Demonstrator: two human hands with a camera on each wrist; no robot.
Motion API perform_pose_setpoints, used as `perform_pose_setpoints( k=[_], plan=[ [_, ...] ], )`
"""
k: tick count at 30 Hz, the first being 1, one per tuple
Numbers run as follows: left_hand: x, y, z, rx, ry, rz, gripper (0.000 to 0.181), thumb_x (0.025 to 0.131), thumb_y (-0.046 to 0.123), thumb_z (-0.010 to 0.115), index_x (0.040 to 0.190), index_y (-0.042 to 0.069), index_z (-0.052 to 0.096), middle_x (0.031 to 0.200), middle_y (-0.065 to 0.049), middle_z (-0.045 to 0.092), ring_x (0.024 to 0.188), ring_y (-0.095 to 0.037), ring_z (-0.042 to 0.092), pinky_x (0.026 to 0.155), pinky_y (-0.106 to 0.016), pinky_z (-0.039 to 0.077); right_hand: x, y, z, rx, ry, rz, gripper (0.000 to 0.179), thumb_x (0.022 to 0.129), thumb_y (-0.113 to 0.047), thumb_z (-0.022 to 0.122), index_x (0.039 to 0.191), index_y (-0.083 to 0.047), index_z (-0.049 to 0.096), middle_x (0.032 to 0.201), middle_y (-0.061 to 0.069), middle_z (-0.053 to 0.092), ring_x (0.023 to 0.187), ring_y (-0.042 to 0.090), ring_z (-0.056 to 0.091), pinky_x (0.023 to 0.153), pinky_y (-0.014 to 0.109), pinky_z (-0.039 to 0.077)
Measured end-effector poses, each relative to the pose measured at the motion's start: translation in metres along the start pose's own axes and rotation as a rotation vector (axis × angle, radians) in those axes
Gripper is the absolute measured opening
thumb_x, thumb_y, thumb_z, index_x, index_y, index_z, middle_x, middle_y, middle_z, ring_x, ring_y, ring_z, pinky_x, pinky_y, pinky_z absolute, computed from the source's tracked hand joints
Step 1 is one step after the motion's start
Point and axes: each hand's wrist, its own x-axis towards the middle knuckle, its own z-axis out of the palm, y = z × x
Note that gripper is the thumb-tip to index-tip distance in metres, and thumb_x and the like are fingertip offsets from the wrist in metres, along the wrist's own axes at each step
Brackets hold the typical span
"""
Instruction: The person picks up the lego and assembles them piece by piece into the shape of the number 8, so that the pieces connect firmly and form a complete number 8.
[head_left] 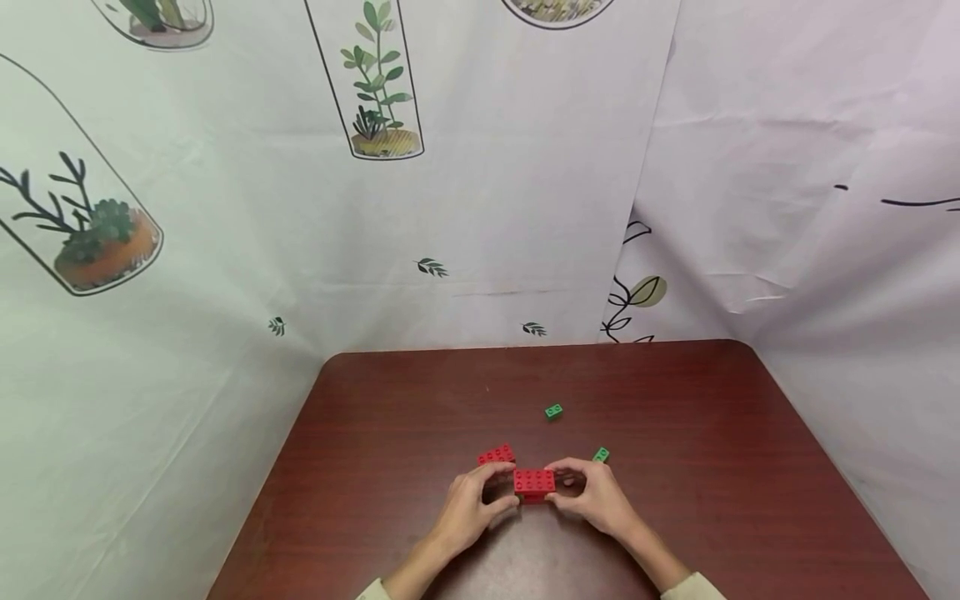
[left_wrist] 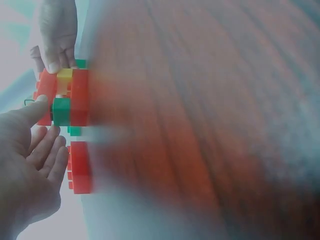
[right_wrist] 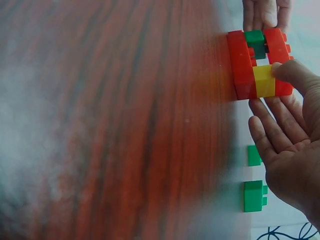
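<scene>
A small stack of toy building bricks stands on the table in front of me. Its top is a red brick (head_left: 534,478), slightly tilted in the left wrist view, over a green brick (left_wrist: 61,111) and a yellow brick (right_wrist: 264,81). Beneath these lies a second red brick (left_wrist: 80,97). From the left, my left hand (head_left: 465,505) pinches the top red brick between thumb and fingers. On the other end, my right hand (head_left: 597,498) pinches it the same way. Whether the top brick is fully seated cannot be told.
Just behind the left hand lies a loose red brick (head_left: 497,453). One green brick (head_left: 553,412) is farther back, and another green brick (head_left: 602,455) lies beyond the right hand. The brown table (head_left: 405,400) meets patterned white cloth (head_left: 487,208) on the back and sides.
</scene>
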Motion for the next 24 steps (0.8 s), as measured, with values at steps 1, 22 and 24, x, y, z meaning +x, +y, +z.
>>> perform_pose_setpoints(
  k=[1, 22, 24],
  plan=[
    [0.0004, 0.0004, -0.0002, 0.001, 0.003, 0.006, 0.048, 0.093, 0.029, 0.083, 0.134, 0.007, 0.07, 0.123, 0.002, 0.076, 0.114, -0.018, 0.071, 0.096, -0.04, 0.058, 0.0, -0.0001, 0.0, -0.002, 0.001, 0.001, 0.032, 0.086, -0.007, 0.09, 0.115, -0.007, 0.077, 0.106, 0.005, 0.078, 0.093, 0.016, 0.075, 0.08, 0.033, 0.063],
    [0.0054, 0.0051, 0.0024, 0.001, 0.05, 0.05, 0.035, 0.093, 0.026, 0.083, 0.124, 0.01, 0.076, 0.119, 0.0, 0.077, 0.107, -0.02, 0.074, 0.089, -0.041, 0.061, -0.0012, 0.0033, 0.0005, -0.012, -0.006, 0.023, 0.032, 0.087, -0.01, 0.089, 0.116, -0.009, 0.077, 0.106, 0.004, 0.078, 0.093, 0.013, 0.075, 0.079, 0.031, 0.062],
    [0.0057, 0.005, 0.0026, -0.004, 0.051, 0.049, 0.035, 0.093, 0.026, 0.083, 0.124, 0.011, 0.076, 0.119, 0.0, 0.077, 0.107, -0.021, 0.074, 0.089, -0.041, 0.061, -0.0012, 0.0034, 0.0004, -0.015, -0.001, 0.017, 0.032, 0.087, -0.009, 0.089, 0.116, -0.009, 0.077, 0.106, 0.004, 0.078, 0.093, 0.013, 0.075, 0.079, 0.031, 0.063]
  ],
)
